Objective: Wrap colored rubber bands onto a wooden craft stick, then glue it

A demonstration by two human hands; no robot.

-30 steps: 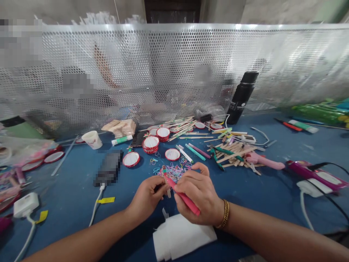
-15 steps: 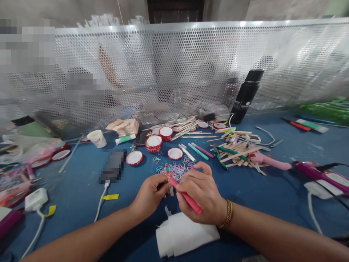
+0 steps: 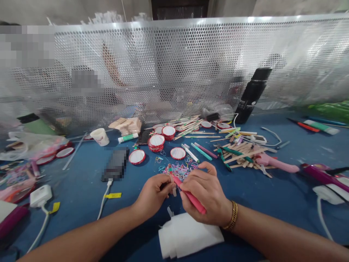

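Pink-red plastic pen (image 3: pixel 191 196) held slanted, just near side of loose heap of coloured rubber bands (image 3: pixel 181 169). Right hand (image 3: pixel 204 194) has fingers wrapped tight round its lower half. Left hand (image 3: pixel 154 193) is pinched narrow on small pale stick (image 3: pixel 174 190) at pen's upper end. My guess is midway: stick pressed to pen, can't see any band round both, plenty of loose bands in heap. Folded white paper (image 3: pixel 188 234) nearer than heap, below wrists.

We located the rubber band pile (image 3: pixel 180 169) just behind the marker (image 3: pixel 194 201), the paper stack (image 3: pixel 188 234) before it, the craft sticks (image 3: pixel 242 153) to the right, and the phone (image 3: pixel 116 164) to the left.
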